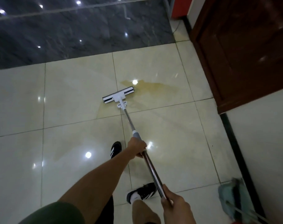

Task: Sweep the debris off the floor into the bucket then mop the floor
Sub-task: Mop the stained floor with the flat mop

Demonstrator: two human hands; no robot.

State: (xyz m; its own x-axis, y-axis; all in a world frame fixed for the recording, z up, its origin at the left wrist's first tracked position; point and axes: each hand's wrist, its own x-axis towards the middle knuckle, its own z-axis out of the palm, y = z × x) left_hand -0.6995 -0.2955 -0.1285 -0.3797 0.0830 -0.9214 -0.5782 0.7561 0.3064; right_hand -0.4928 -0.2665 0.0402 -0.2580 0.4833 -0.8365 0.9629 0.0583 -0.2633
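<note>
A flat mop with a white head and a long steel pole lies on the glossy cream tile floor. The head rests at the left edge of a yellowish-brown wet stain. My left hand grips the pole just below its grey collar. Lower down, my right hand holds the pole's near end. No bucket is in view.
A dark marble wall rises beyond the tiles. A dark brown wooden door stands at the right, with a black skirting below a pale wall. A teal broom head leans at the lower right. My black shoes stand on the tiles.
</note>
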